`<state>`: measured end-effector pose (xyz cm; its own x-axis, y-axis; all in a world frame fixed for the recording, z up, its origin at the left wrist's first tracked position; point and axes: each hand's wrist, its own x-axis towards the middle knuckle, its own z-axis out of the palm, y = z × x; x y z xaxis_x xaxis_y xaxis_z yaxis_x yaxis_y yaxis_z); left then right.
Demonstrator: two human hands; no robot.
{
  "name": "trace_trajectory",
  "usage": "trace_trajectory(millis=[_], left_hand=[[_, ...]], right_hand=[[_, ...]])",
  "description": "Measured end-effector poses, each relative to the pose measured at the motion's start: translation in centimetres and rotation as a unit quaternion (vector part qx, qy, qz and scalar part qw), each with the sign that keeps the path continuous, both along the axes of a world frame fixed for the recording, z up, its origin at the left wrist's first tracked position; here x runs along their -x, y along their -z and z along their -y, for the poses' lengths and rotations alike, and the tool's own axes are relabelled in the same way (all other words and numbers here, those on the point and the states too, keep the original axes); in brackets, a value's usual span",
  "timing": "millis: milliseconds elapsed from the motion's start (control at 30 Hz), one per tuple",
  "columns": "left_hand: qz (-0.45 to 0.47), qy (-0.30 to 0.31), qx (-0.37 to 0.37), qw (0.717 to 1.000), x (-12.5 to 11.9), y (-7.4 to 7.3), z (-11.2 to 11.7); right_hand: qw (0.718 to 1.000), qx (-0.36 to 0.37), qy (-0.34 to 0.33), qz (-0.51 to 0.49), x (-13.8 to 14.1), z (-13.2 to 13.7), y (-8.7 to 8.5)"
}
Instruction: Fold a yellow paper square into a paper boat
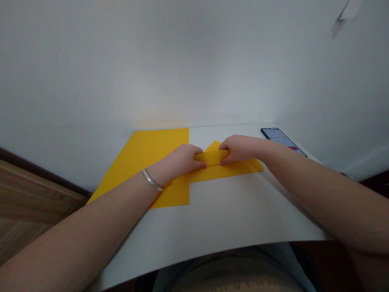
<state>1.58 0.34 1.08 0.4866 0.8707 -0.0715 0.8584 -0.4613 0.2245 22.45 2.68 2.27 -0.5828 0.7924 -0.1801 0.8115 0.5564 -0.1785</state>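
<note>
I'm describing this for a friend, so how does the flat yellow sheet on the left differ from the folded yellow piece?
The flat sheet lies spread on the table; the folded piece has a raised band. The flat sheet looks larger than the folded piece. The left hand and right hand pinch the folded piece, while neither grips the flat sheet. Both are yellow.

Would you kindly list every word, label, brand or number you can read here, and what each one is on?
Nothing can be read clearly.
Phone: faint marks on the screen, too small and blurred to read.
Shirt: a row of letters at the picture's bottom edge, too blurred to read.
Folded yellow paper and large yellow sheet: no writing visible.
</note>
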Motion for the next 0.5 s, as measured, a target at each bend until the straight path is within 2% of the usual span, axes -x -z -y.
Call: trace_trajectory(millis=[133, 500], left_hand=[[-0.007, 0.006, -0.007, 1.000, -0.1, 0.3, -0.2], [-0.056, -0.015, -0.030, 0.998, 0.1, -0.2, -0.7]], right_hand=[[1.000, -0.026, 0.003, 0.006, 0.2, 0.1, -0.1], [1.000, -0.001, -0.002, -0.004, 0.1, -1.1, 0.6]])
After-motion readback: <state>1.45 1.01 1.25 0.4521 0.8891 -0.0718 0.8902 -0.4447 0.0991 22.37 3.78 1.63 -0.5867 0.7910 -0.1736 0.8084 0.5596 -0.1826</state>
